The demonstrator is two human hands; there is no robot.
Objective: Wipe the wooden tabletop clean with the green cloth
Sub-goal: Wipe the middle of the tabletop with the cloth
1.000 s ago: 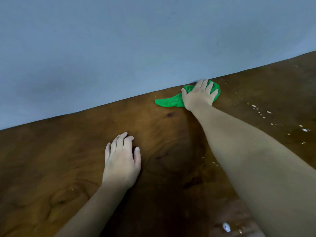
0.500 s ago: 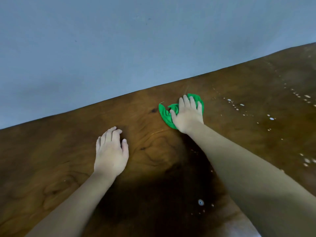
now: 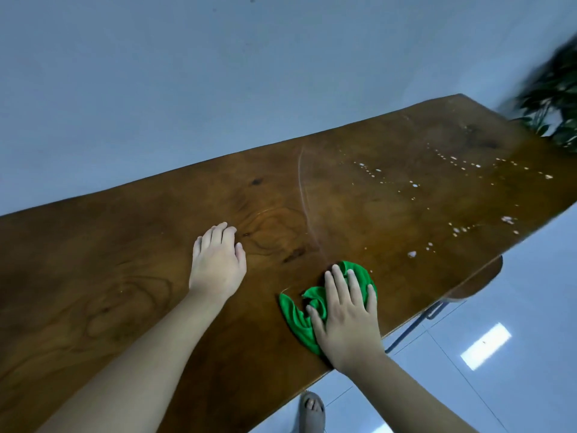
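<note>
Two hands, one cloth, one table half wiped

Left hand (image 3: 217, 264): flat on the wooden tabletop (image 3: 93, 276), fingers together, holding nothing (a brace).
Green cloth (image 3: 299, 320): bunched near the front edge, under the right hand (image 3: 346, 320), whose fingers are spread and pressing it down.
White droplets (image 3: 412, 254): scattered further right, not yet wiped.
Advice: keep the palm flat, sweep rightward in overlapping strokes, gathering drops rather than smearing.
</note>
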